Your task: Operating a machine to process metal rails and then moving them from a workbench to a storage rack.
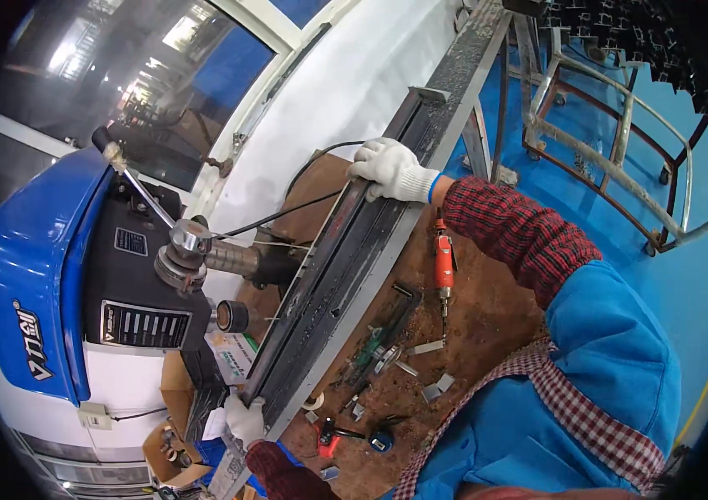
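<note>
A long black metal profile (308, 308) lies slantwise along a grey rail (371, 287), below the head of a blue and black drill press (46, 275). My right hand (391, 171), in a white knitted glove, grips the profile's upper part, fingers curled over its far edge. At the lower end my left hand (244, 421), gloved too, is closed round the profile's edge; its fingertips are partly hidden. The press's handle hub (187, 246) and dark chuck (275, 268) stand just left of the profile. Where the bit meets the metal I cannot make out.
On the brown bench (487, 308) lie a red air screwdriver (444, 267), a caliper-like tool (383, 354), a tape measure (381, 439) and small metal offcuts (437, 387). A wheeled metal rack (612, 167) stands right. Cardboard boxes (172, 454) sit lower left.
</note>
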The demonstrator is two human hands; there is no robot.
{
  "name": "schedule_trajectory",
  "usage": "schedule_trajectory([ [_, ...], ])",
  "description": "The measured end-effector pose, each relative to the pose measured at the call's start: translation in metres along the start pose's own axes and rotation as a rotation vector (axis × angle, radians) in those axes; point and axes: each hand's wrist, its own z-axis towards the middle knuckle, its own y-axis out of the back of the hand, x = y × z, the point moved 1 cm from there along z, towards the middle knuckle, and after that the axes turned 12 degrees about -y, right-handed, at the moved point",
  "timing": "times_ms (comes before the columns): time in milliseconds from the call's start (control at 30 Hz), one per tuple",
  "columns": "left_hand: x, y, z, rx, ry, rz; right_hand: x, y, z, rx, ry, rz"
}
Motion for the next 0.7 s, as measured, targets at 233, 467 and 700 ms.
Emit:
schedule_trajectory([
  [233,0.012,-0.007,-0.008,0.023,-0.007,-0.034,0.009,0.011,0.003,-0.106,0.137,0.083],
  [467,0.007,-0.011,-0.004,-0.050,-0.104,-0.108,0.004,0.012,0.002,0.044,0.126,-0.045],
  [700,0.009,-0.015,-0.011,-0.076,-0.084,-0.059,0.010,0.018,0.003,0.115,0.105,-0.107],
])
